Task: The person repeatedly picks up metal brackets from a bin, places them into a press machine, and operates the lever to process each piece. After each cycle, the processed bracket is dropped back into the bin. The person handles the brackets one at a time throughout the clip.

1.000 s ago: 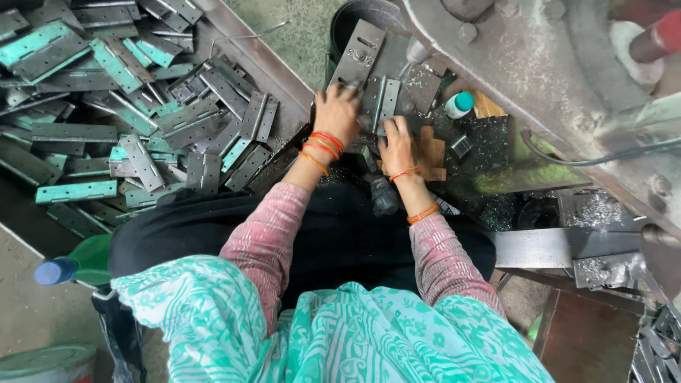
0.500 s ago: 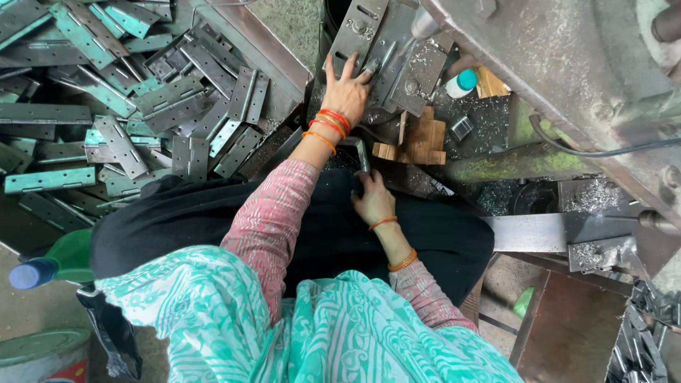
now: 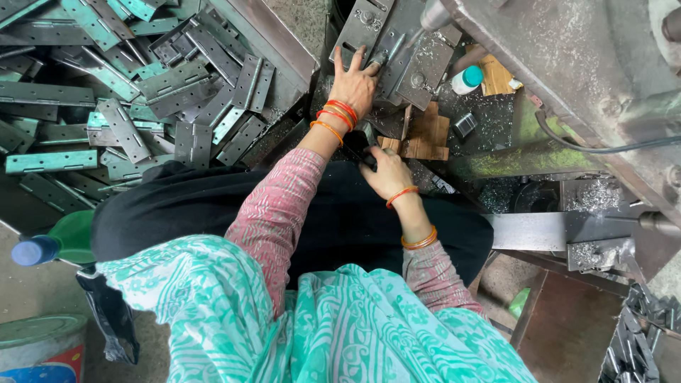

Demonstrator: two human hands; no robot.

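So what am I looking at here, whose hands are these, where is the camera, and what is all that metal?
The camera sits on the person's head and looks straight down, so you see their lap and both arms. The left hand lies flat, fingers spread, on a grey metal plate at the machine bed. The right hand, nearer the lap, closes on a small dark object I cannot identify. To the left is a pile of metal hinges, grey and greenish. Wooden blocks and a small white bottle with a teal cap sit by the machine.
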